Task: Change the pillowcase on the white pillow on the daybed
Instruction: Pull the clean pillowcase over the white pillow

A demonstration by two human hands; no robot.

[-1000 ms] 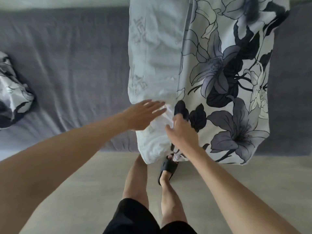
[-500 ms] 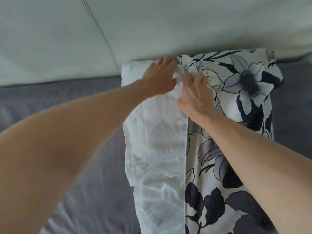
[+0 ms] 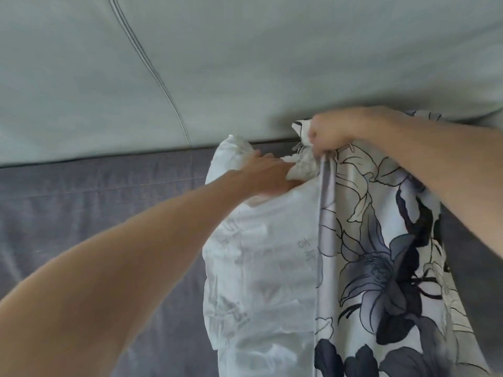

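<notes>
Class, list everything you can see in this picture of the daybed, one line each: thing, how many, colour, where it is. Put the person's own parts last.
white pillow: one, white with faint grey print, lying on the daybed, its right part inside the floral case.
floral pillowcase: one, white with dark blue and grey flowers, covering the pillow's right part, its open edge running down the middle.
daybed cover: one, grey-purple, under the pillow.
back cushion: one in view, pale grey-green with a dark seam, behind the pillow.
left hand: one, at the pillow's far end, gripping bunched white fabric.
right hand: one, gripping the pillowcase's far corner.
</notes>
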